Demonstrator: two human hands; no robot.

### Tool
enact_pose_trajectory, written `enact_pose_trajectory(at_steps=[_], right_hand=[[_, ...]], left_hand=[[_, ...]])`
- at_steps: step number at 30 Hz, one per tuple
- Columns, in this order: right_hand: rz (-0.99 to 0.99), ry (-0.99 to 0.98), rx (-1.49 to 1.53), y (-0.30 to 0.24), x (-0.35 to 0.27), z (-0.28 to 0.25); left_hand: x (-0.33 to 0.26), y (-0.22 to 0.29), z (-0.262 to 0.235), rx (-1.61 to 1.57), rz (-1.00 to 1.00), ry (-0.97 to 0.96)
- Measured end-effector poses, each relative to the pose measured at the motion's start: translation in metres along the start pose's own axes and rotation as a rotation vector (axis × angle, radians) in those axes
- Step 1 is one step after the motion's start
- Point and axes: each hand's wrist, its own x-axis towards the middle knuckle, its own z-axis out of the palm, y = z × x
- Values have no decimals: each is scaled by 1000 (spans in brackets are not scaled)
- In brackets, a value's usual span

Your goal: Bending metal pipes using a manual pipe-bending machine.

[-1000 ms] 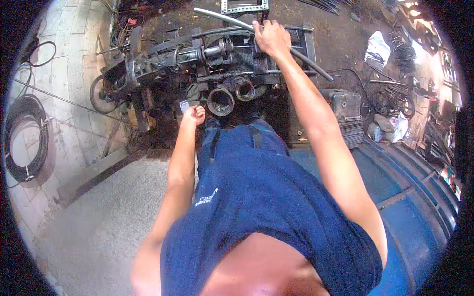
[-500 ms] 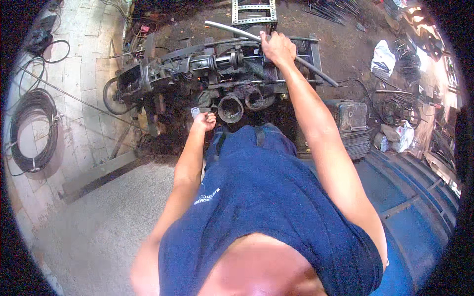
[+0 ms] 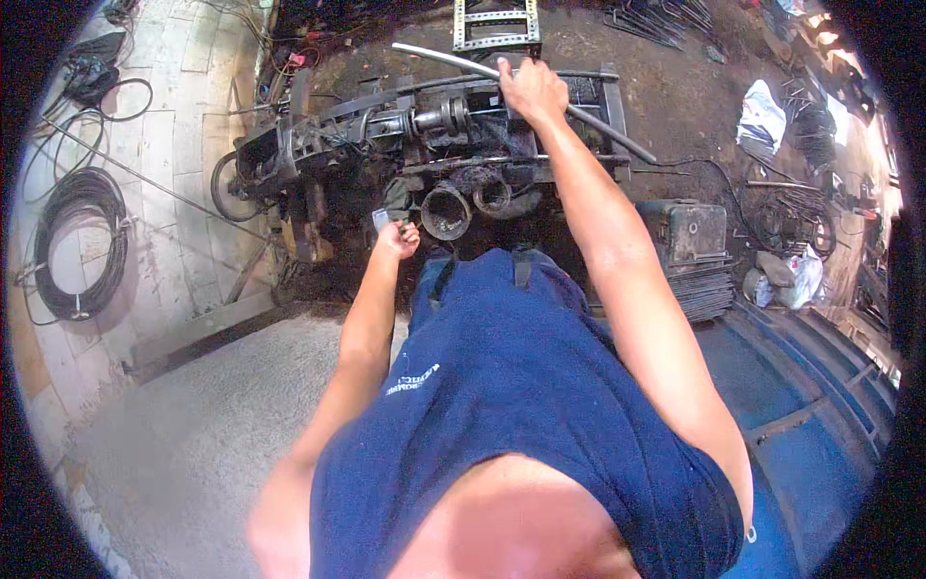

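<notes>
My right hand (image 3: 536, 91) is wrapped round a long grey metal bar (image 3: 617, 140), which slants across the far side of a dark, greasy machine (image 3: 386, 125). The bar's pale end sticks out to the upper left, and its other end points to the lower right. My left hand (image 3: 399, 239) is closed low at the machine's near side, beside a small pale, flat piece (image 3: 380, 219). What its curled fingers hold is too small to tell. Just right of that hand are two blackened round cups (image 3: 447, 214) with open mouths.
A perforated metal frame (image 3: 496, 43) stands beyond the machine. Coiled black wire (image 3: 79, 246) lies on the left tiles. To the right are a dark metal box (image 3: 687, 229), a stack of thin plates (image 3: 699, 288), white bags (image 3: 760, 118) and bundled rods (image 3: 666, 19). Blue metal panels (image 3: 801, 415) lie lower right.
The view has shifted slightly. My right hand stays closed round the bar, and the left hand remains low beside the machine, its fingers slightly looser.
</notes>
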Motion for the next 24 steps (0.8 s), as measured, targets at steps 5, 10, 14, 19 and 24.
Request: enact_pose_trajectory(at_steps=[5, 10, 14, 19, 24], right_hand=[[14, 3, 30, 3, -2, -2], [-4, -5, 26, -8, -3, -3], [21, 20, 9, 7, 2, -1], [28, -49, 30, -6, -2, -4], [22, 2, -9, 4, 1, -1]], left_hand=[[-1, -12, -2, 16, 160, 74], [4, -12, -5, 39, 138, 64], [7, -16, -7, 21, 168, 31], [12, -20, -16, 15, 211, -29], [13, -27, -13, -38, 274, -1]])
